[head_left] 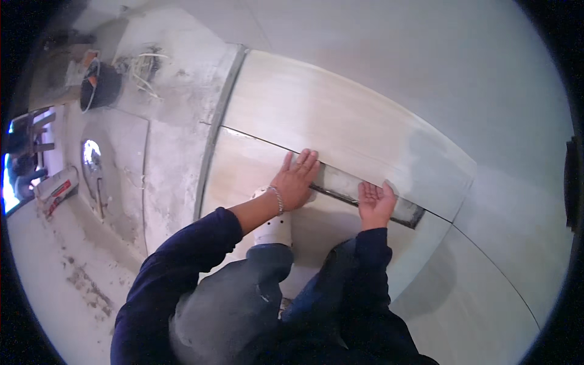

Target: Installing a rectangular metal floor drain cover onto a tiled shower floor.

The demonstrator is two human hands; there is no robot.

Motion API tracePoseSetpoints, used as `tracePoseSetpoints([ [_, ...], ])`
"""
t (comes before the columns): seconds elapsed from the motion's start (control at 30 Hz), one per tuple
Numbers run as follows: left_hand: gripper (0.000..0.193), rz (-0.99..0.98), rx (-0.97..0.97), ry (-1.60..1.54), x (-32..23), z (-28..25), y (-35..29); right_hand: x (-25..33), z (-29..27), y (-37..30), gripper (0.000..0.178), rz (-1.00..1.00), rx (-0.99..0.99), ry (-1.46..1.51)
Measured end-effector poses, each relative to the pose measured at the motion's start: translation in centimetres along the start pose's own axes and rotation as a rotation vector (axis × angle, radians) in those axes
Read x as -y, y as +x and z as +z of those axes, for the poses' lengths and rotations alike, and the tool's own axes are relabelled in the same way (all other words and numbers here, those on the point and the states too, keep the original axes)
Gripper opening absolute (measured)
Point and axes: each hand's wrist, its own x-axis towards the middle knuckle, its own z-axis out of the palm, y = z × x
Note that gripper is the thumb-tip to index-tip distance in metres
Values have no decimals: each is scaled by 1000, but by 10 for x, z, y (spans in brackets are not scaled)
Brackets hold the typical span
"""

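Pale, faintly veined tiles [286, 91] are laid around a long, narrow rectangular slot with dark edges. Inside the slot is a greyish strip [340, 181]. My left hand [295, 184], with a chain bracelet at the wrist, lies flat on the tile at the slot's left end, fingers stretched out. Over the slot's right part is my right hand [376, 205], palm partly turned up and thumb apart from the fingers. Nothing shows in it. Whether its fingertips touch the strip, I cannot tell. Part of the slot is hidden behind this hand.
A white shoe with holes [274, 226] stands on the tile below my left wrist. Along the tiles' left side runs a grey raised edge [214, 137]. Farther left are a black bucket [100, 87], a printed bag [58, 190] and dusty, debris-strewn flooring.
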Motion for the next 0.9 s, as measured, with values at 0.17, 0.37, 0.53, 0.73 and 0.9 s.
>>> tracePoseSetpoints([
  [0.17,78,-30,83,33,-7,-8,5,0,-3,1,19,-68,25,72],
  [0.37,80,-89,134,84,-18,-11,9,-4,-6,11,22,-91,-2,127],
  [0.53,84,-92,137,17,-19,-18,7,-6,-1,8,28,-107,9,126],
  [0.73,88,-84,99,-23,-18,-13,5,-7,3,7,21,-117,53,166],
  [0.9,90,-96,100,-17,-20,-16,5,-7,-4,15,14,-114,82,177],
])
